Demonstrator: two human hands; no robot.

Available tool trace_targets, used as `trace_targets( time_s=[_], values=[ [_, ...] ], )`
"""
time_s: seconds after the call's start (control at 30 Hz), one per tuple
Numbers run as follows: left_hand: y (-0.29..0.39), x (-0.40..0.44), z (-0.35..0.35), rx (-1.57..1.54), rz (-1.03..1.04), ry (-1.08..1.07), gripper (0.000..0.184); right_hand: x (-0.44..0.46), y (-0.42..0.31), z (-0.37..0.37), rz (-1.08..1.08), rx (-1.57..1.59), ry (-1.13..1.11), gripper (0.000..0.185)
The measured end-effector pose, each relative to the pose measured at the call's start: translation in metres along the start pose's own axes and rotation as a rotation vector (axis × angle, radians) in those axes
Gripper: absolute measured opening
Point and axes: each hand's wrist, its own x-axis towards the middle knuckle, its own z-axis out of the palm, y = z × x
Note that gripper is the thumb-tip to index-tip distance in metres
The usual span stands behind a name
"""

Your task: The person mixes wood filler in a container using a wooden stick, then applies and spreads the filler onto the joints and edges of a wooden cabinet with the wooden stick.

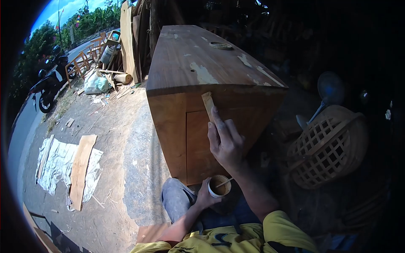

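Observation:
A wooden cabinet (168, 126) stands in front of me, with pale patches on its top and a round lid (220, 45) lying there. My right hand (226, 141) is closed on a flat wooden spatula (208, 104), whose tip is at the upper edge of the cabinet's front panel. Lower down, my left hand (205, 196) holds a small white cup (219, 186) near the cabinet's bottom edge. Brown paste and a thin stick are in the cup.
A slatted wooden chair (325, 147) and a fan (330, 90) stand at the right. On the ground at left, a board (82, 168) lies on white cloth (58, 162). Planks (128, 42), a bag (96, 83) and a motorcycle (48, 90) are farther back.

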Motion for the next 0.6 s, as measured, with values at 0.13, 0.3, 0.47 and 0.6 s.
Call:
trace_targets(
  time_s=[0.13,0.3,0.47,0.6],
  values=[
    [0.004,0.003,-0.004,0.003,-0.036,0.004,0.116,0.016,0.005,0.005,-0.029,0.002,0.057,0.052],
    [-0.004,0.001,0.000,0.011,-0.036,-0.009,0.117,0.007,0.008,-0.009,-0.055,-0.083,-0.013,0.051],
    [-0.007,-0.001,0.003,0.054,-0.001,0.003,0.120,0.027,0.007,-0.028,-0.041,-0.108,-0.143,0.050],
    [-0.005,-0.002,0.000,0.014,-0.027,-0.003,0.121,0.056,0.002,-0.086,0.085,-0.102,-0.311,0.046]
  ],
)
